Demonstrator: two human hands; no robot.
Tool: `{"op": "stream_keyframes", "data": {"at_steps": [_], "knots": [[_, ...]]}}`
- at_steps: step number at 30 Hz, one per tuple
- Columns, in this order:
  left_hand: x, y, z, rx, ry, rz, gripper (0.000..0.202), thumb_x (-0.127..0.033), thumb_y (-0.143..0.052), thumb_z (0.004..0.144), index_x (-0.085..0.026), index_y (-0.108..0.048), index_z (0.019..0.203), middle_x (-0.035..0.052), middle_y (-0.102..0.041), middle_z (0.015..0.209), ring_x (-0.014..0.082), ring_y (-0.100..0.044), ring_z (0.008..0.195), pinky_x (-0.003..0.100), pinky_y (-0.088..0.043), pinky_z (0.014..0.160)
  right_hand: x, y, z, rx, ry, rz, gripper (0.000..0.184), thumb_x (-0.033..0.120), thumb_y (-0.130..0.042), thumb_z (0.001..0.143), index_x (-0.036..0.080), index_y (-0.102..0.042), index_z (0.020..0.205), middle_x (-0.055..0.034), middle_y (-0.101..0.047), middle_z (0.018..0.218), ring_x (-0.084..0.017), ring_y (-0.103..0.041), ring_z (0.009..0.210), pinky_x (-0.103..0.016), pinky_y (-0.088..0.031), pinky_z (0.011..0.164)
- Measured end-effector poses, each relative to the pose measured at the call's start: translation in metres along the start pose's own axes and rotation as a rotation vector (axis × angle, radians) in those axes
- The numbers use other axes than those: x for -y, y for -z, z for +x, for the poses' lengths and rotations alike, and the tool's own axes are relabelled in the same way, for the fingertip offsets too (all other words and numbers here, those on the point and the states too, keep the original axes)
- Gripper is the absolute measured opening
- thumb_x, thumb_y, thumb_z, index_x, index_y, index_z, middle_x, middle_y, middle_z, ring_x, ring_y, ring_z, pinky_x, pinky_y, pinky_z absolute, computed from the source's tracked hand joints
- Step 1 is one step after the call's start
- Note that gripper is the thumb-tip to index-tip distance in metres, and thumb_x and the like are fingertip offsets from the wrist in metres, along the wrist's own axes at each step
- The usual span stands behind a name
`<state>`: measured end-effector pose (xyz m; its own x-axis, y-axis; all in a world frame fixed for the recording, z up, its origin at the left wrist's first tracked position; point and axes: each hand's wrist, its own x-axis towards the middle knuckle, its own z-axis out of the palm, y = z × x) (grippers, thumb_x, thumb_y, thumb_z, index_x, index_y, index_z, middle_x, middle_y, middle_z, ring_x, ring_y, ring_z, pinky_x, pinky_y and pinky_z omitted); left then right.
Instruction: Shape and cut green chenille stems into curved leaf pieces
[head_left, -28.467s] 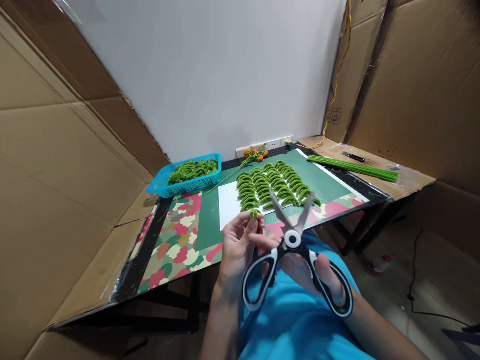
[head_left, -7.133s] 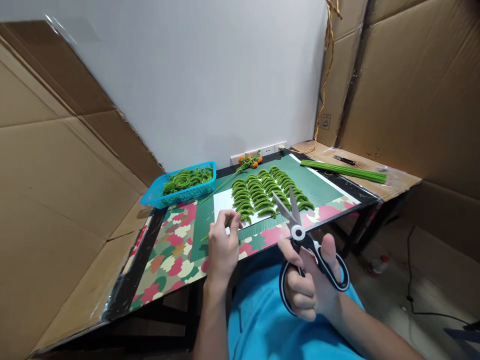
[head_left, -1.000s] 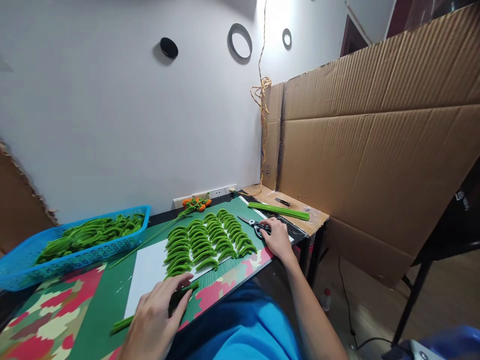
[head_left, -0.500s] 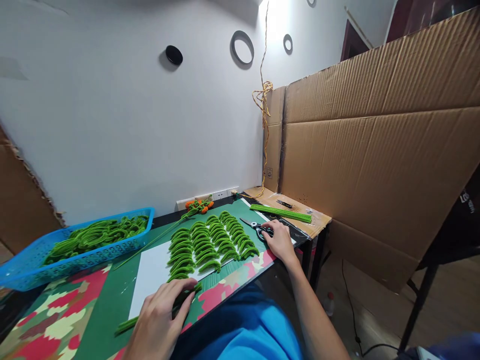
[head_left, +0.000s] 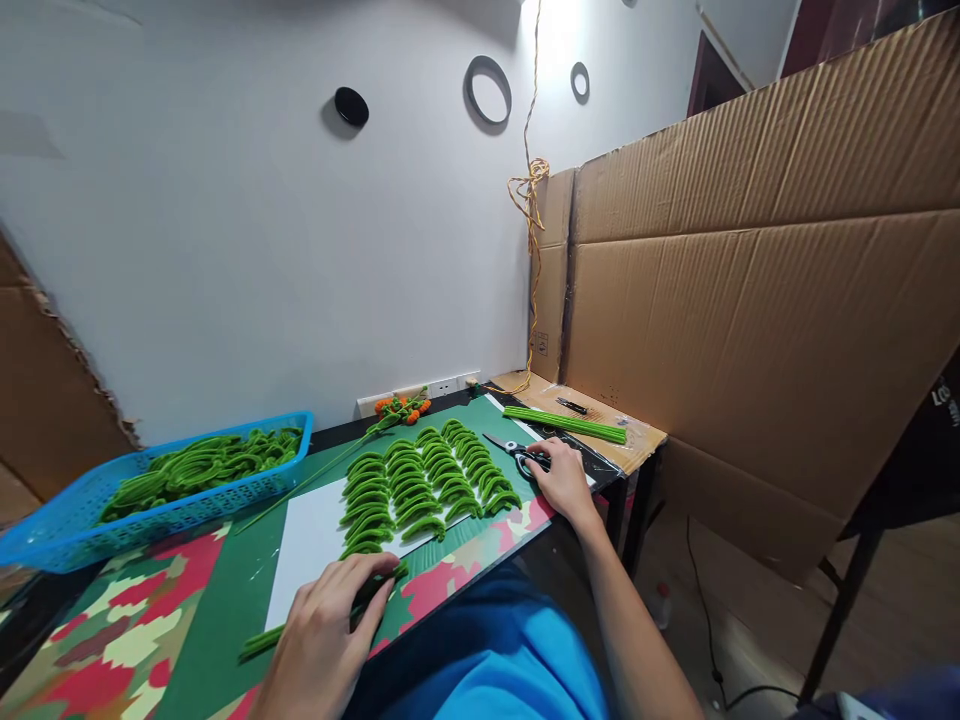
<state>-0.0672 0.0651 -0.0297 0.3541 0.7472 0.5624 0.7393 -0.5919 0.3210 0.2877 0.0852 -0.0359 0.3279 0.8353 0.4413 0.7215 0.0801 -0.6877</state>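
Note:
My left hand (head_left: 330, 620) is curled round a small bundle of straight green pipe cleaners (head_left: 262, 642) at the table's front edge. The ends of the bundle poke out on both sides of the hand. At the right, the fingers of my right hand (head_left: 561, 475) are on the black handles of a pair of scissors (head_left: 517, 452), which lie on the table, blades pointing away to the left. Between the hands, curved green pipe cleaner pieces (head_left: 412, 490) lie in several neat columns, partly on a white sheet (head_left: 304, 530).
A blue plastic basket (head_left: 202, 500) of bent green pipe cleaners stands at the left. Behind the pieces lies an orange-and-green pipe cleaner plant (head_left: 405, 408). Another straight green bundle (head_left: 566, 424) and small black snips (head_left: 572, 406) lie back right, before a cardboard wall (head_left: 735, 330).
The whole view has shifted slightly. Both hands keep nearly the same places, the left on its bundle and the right at the scissors' handles.

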Motion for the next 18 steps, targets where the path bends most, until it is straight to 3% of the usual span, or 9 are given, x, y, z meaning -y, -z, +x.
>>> {"op": "stream_keyframes", "data": {"at_steps": [18], "knots": [[-0.0009, 0.0006, -0.0042, 0.062, 0.027, 0.025, 0.026, -0.048, -0.062, 0.098, -0.030, -0.078, 0.103, 0.0003, -0.081, 0.110, 0.0221, -0.076, 0.104, 0.033, -0.057, 0.090, -0.0007, -0.0028, -0.0005, -0.023, 0.009, 0.002, 0.017, 0.029, -0.065, 0.101, 0.023, -0.080, 0.106, -0.0078, -0.077, 0.113, -0.028, -0.070, 0.113, -0.041, -0.044, 0.104]]}}
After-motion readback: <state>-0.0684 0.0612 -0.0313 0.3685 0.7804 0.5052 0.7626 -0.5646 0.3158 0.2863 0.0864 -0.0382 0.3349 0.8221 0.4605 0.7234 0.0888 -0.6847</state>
